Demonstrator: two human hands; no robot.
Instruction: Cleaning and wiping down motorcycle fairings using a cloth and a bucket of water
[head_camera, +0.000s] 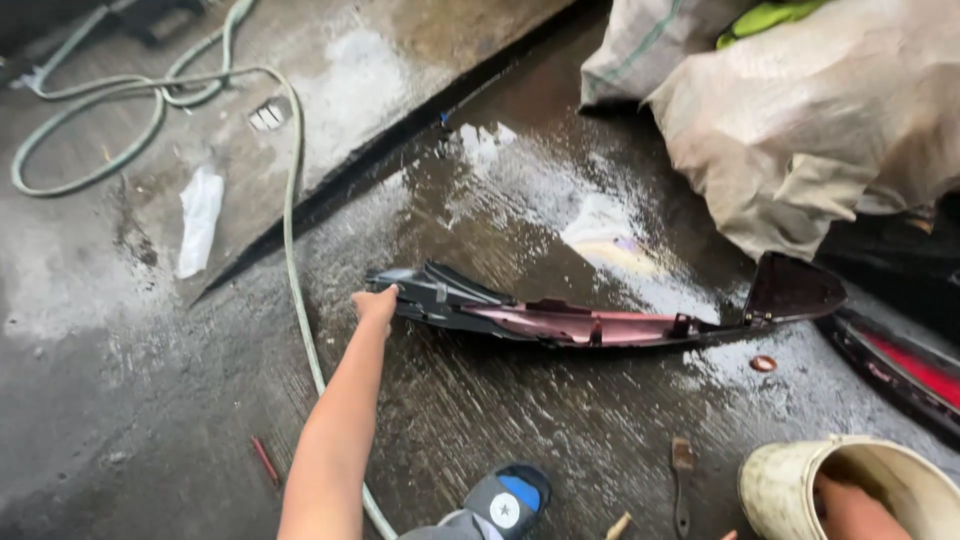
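- Your left hand reaches out across the wet concrete floor; its fingers are curled shut on the near tip of a long curved panel.
- The panel — dark outside, maroon inside — lies hollow side up on the floor, running from your hand to the right, where its far end flares upward. Gripping it by the narrow tip looks like the easiest way to hold or shift it.
- Your right hand is down inside a cream bucket at the lower right; the rim hides the fingers, so I cannot tell whether they are apart or together.
- A green hose loops at the top left, then trails down past your left arm.
- A small brush lies just left of the bucket.
- Pale sacks are heaped at the upper right.
- Your shoe shows at the bottom edge.
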